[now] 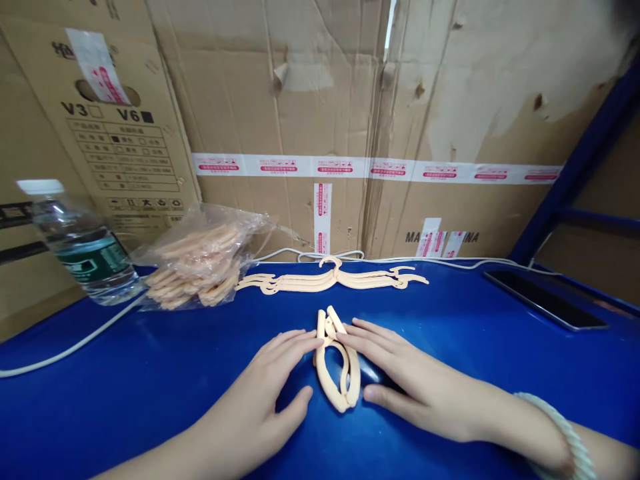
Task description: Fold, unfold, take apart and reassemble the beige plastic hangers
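Observation:
A cream plastic folding hanger (353,380) lies folded on the blue tabletop, its two arms close together and its hook curled between them. My left hand (270,383) rests at its left side, fingertips touching the upper part, thumb held apart. From the right, my right hand (405,373) touches the other arm with its fingertips, fingers stretched out and thumb apart. Neither hand is wrapped around the hanger. Just beyond it, an unfolded cream hanger (305,283) lies spread wide with its hook toward the cardboard; its doubled outlines suggest more than one stacked.
At the back left are a clear plastic bag (200,260) of folded hangers and a water bottle (93,250). A phone (543,300) lies at right. A white cable (75,347) crosses the blue table (165,387). Cardboard (280,220) walls the back; a blue post (575,160) stands right.

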The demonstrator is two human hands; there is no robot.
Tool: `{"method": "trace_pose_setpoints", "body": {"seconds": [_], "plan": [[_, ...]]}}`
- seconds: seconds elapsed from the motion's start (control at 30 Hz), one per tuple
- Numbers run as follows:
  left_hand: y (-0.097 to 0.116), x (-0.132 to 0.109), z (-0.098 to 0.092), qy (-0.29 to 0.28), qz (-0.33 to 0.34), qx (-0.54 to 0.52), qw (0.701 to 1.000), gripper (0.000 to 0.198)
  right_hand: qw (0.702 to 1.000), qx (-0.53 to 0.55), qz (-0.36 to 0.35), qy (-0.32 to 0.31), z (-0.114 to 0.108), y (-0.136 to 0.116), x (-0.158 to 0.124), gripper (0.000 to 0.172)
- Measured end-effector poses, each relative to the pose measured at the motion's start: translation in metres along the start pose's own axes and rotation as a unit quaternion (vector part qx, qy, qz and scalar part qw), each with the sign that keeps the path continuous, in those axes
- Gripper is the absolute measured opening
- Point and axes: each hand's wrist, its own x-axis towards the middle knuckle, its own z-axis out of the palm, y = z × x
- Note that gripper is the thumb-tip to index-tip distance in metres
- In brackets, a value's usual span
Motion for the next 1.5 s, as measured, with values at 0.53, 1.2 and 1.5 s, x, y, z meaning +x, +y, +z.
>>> {"method": "trace_pose_setpoints", "body": {"seconds": [0.53,1.2,1.5], "plan": [[0.014,-0.001,-0.007,0.004,0.021,0.095,0.995,0.025,0.998,-0.044,-0.038,0.035,-0.008,-0.010,0.002,0.039],[0.006,0.002,-0.007,0.021,-0.003,0.156,0.988,0.024,0.996,-0.070,0.022,-0.049,-0.006,-0.006,0.000,0.056],[0.003,0.003,-0.008,0.025,0.004,0.166,0.986,0.026,0.992,-0.096,0.041,-0.071,-0.007,-0.009,0.001,0.058]]}}
